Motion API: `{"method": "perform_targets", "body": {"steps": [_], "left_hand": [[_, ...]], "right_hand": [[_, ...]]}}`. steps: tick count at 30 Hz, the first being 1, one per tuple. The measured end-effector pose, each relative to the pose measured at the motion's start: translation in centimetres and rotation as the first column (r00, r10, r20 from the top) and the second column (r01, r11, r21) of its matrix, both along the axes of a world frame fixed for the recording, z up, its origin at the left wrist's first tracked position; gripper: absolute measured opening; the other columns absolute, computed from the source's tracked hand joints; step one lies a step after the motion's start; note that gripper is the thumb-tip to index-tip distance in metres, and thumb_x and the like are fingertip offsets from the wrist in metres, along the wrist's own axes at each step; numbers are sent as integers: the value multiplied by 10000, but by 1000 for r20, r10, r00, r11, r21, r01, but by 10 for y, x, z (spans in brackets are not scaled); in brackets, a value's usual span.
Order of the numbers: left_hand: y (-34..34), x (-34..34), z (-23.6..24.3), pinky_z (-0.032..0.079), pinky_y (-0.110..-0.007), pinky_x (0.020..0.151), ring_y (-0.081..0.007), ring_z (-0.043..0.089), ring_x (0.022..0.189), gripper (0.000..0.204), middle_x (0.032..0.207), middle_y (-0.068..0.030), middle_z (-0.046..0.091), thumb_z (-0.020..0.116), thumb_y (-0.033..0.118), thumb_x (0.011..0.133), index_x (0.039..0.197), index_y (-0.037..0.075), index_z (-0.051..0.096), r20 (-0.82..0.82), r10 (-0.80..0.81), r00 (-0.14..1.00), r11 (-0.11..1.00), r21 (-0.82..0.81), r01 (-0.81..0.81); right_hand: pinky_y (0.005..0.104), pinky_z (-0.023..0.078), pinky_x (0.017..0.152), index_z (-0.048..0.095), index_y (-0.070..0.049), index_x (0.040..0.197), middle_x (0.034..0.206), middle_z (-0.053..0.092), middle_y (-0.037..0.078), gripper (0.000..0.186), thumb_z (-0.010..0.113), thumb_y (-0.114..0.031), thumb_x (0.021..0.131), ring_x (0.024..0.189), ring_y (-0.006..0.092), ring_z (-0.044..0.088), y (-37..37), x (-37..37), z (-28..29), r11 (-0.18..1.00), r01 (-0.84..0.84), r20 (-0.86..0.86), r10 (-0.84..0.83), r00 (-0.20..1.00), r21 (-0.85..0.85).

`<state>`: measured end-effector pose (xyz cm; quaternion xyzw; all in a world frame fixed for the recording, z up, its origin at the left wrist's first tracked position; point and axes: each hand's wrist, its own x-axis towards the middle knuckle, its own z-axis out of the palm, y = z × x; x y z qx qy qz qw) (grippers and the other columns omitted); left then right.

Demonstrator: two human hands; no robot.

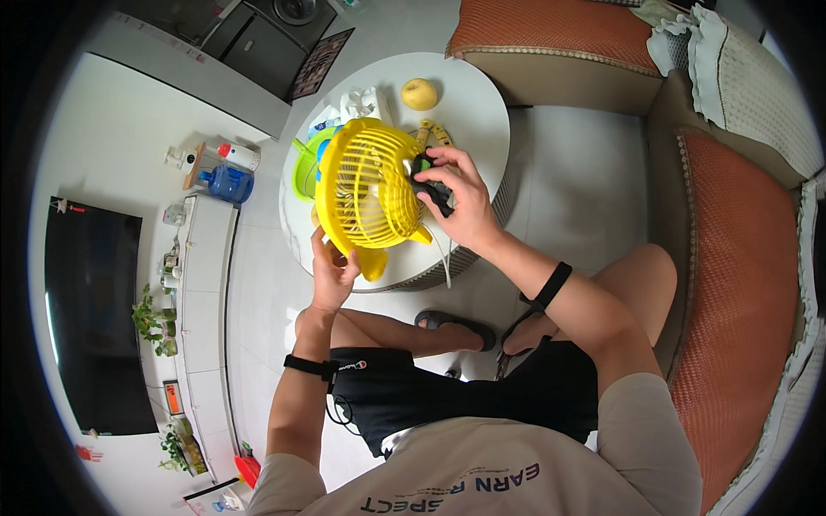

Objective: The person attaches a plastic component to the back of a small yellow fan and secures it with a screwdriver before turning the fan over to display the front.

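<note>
A yellow slatted plastic basket (354, 176) is tilted on its side above the round white table (482, 112), its base turned to the right. My left hand (334, 273) is closed on the near part of its rim. At the basket's base, my right hand (466, 199) grips a black object with a small green patch (435, 194), partly covered by my fingers, so its kind is unclear. A thin white cord (447, 265) hangs below the basket over the table's edge. Behind the basket, a green container (303, 172) is partly hidden.
A round yellow fruit (419, 94), a white tissue pack (365, 104) and small yellow packets (440, 134) lie on the table. An orange-cushioned sofa (740, 284) bends around the right. A white cabinet (206, 301) and a dark television (99, 318) stand at the left.
</note>
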<state>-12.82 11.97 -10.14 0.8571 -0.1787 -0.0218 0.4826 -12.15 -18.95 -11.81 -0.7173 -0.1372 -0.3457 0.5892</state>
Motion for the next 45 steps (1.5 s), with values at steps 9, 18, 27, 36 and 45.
{"method": "perform_targets", "body": {"steps": [9,18,27,36,45], "left_hand": [[16,6,-26,548,-386,1090,-272,637,1292,802,1377,-192,584,718,-10,975,1566,26,177,-203,3,979,999,-40,-12],[13,12,16,251,-451,1301,-332,270,1602,1091,1736,-264,212,755,174,984,1719,67,-43,-36,12,999,983,-184,-19],[-56,63,84,378,-468,1226,-457,465,1485,534,1633,-306,425,537,372,1119,1546,52,535,431,62,900,923,320,-216],[-58,68,74,488,-418,1127,-399,642,1316,384,1423,-238,665,512,241,1138,1421,21,650,375,100,922,962,200,-186],[-53,68,75,497,-417,1115,-403,653,1292,372,1405,-243,670,522,226,1126,1421,45,660,397,86,914,957,223,-187]], "right_hand": [[369,599,944,644,-58,1251,1322,661,116,449,822,42,851,1186,306,695,14,-1,-23,993,-108,-51,109,993,38],[414,560,1004,659,-40,1204,1277,717,118,425,843,25,826,1184,333,687,28,6,-16,993,-112,2,112,994,-30],[443,539,998,723,-42,1190,1227,665,115,335,807,-7,867,1145,347,639,35,1,17,998,-44,58,47,997,-51],[417,599,906,716,-13,1184,1236,666,99,500,762,59,691,1113,325,651,41,-1,5,930,-31,159,95,983,-366],[405,610,854,722,-13,1163,1195,673,93,438,748,35,728,1063,311,659,40,-6,4,862,-170,196,293,936,-477]]}}
